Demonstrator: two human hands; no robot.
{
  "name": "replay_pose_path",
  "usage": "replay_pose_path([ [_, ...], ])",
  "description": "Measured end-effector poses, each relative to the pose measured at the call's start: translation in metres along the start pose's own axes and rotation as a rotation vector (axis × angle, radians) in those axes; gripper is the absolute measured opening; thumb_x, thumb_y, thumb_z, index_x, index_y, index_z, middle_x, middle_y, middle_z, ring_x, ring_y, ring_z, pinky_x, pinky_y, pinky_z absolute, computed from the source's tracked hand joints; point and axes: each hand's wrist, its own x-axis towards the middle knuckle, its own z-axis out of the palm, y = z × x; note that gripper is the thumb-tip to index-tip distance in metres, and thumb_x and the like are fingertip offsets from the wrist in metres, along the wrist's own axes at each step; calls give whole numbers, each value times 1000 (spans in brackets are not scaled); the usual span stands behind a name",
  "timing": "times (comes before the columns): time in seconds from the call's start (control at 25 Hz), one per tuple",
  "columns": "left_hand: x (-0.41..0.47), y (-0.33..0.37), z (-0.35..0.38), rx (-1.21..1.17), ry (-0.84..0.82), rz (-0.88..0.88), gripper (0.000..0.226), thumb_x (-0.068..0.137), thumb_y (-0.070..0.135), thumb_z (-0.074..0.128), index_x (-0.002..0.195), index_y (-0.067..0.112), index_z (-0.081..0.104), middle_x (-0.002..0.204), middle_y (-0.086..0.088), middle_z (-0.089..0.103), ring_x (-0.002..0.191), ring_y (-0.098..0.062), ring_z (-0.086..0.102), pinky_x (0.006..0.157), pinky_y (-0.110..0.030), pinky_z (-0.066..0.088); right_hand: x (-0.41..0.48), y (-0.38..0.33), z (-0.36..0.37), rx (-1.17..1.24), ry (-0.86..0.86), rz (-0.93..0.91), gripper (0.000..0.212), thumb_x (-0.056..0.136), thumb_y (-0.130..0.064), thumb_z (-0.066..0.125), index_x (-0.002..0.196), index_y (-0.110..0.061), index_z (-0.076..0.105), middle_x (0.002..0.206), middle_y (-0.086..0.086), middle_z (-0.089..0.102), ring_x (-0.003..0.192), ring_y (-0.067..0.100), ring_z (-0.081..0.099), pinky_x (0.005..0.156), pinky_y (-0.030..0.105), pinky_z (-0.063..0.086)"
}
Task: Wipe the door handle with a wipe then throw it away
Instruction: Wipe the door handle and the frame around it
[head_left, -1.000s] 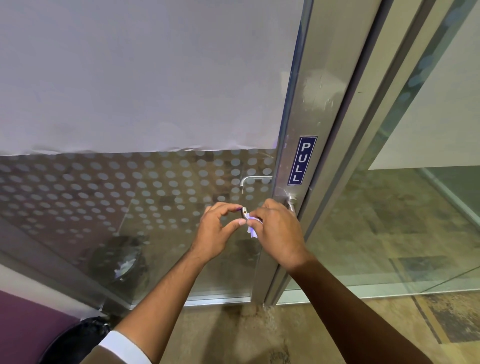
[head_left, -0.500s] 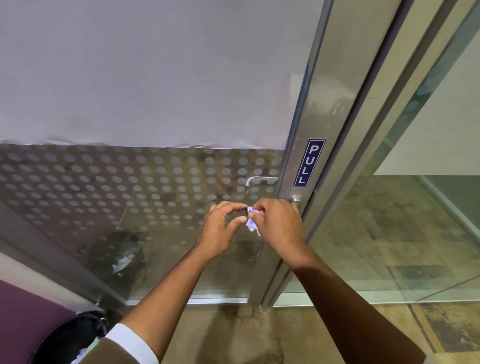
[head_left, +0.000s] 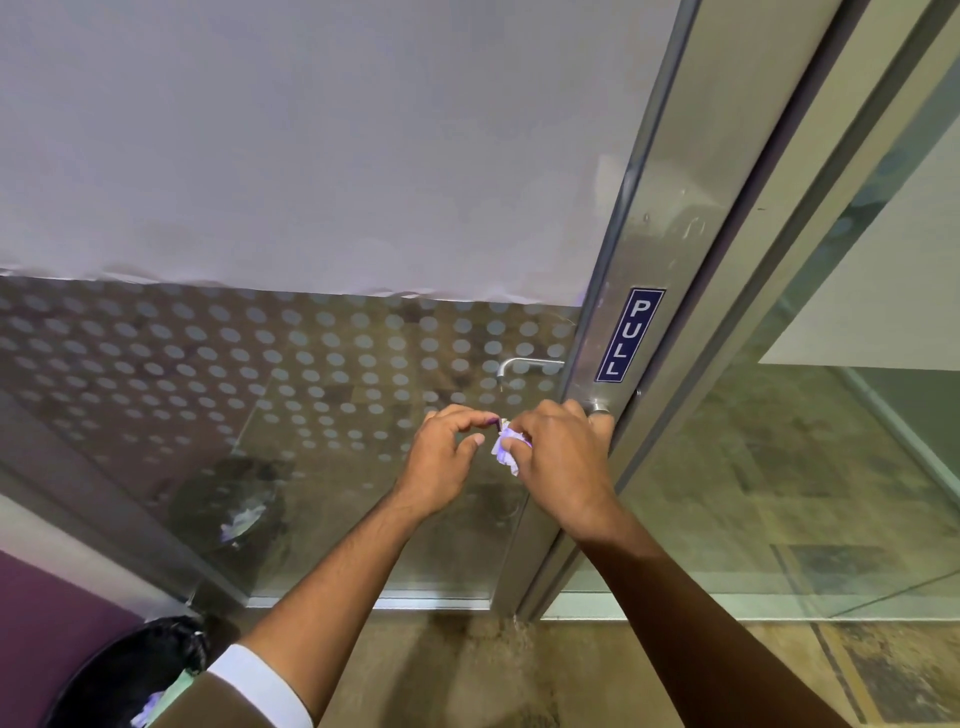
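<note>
One door handle (head_left: 598, 407), two hands: your right hand (head_left: 561, 462) pinched one crumpled wipe (head_left: 506, 451) (pale lilac) on it; your left hand (head_left: 441, 457) curved its fingers alongside, hold unclear.

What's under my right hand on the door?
A crumpled wipe pokes out beneath the right hand, and the round base of the door handle shows beyond it. The lever is mostly covered.

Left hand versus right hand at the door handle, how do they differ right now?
The right hand grips the crumpled wipe round the door handle; the left hand holds no wipe. The right hand covers most of the handle, while the left hand's curled fingers only reach its free end, thumb apart. Whether they touch it is unclear. Both are raised at handle height, backs to the camera.
</note>
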Motion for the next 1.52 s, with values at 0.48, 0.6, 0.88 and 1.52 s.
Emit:
replay_pose_path([
  [0.48,0,-1,-4,-35,20,-3,33,95,2,72,122,20,78,113,9,75,107,-14,63,95,-17,44,17,12,-4,609,-6,292,16,92,-35,73,83,-37,60,64,-31,67,77,8,67,95,43,49],
  [0.6,0,-2,-1,-51,47,-26,31,95,3,72,120,20,79,107,16,74,106,-7,67,86,-11,44,20,5,-3,537,-69,293,9,93,-36,69,85,-34,65,74,-18,74,86,10,70,102,46,47],
  [0.88,0,-1,-2,-41,67,-49,31,96,5,72,121,22,78,107,21,73,101,11,65,81,-1,43,15,1,5,224,44,187,18,98,-43,62,107,-33,73,92,-10,77,103,21,67,87,41,30],
  [1.52,-2,5,-6,-95,107,-76,27,99,8,69,124,16,78,114,8,79,107,-6,72,91,-25,56,1,-16,5,-101,101,162,18,91,-48,70,91,-31,76,84,-8,74,95,24,62,76,41,22],
])
